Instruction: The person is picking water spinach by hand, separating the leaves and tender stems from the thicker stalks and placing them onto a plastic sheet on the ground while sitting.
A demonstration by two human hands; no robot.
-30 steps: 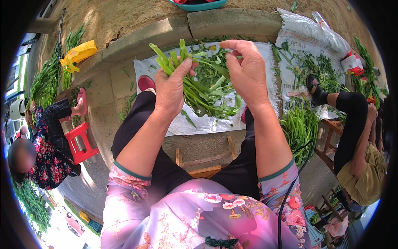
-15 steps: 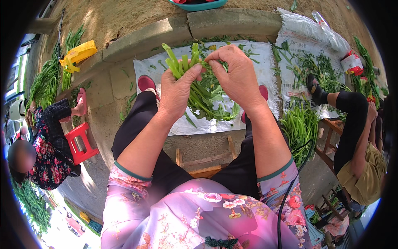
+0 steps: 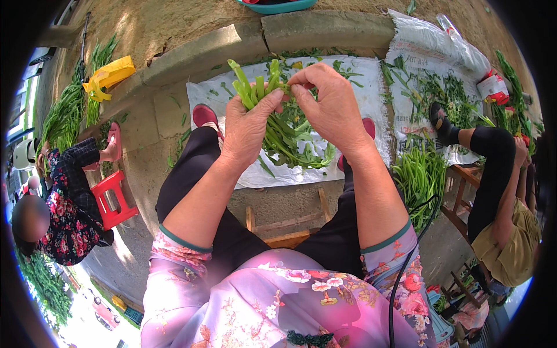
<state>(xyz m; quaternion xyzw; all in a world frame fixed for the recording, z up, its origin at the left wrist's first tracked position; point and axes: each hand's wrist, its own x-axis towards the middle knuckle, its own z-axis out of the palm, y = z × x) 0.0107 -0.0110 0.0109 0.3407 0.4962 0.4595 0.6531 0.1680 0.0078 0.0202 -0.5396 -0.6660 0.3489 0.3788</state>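
My left hand is closed around a bunch of green leafy stems. The thick cut ends poke up past my thumb, and the leafy part hangs down below toward the white woven sheet. Close beside it, my right hand pinches at the bunch near its top, thumb and forefinger together on a thin green piece of stem. The fingertips of both hands almost meet there. Loose leaves lie scattered on the sheet beneath.
A heap of green stems lies by my right knee. A second sack sheet with leaves spreads at the right, where a person sits. At the left, another person sits near a red stool and a yellow bag. A concrete kerb runs behind.
My right hand has shifted very slightly, its fingertips still at the top of the bunch. The left hand keeps its hold in the same place.
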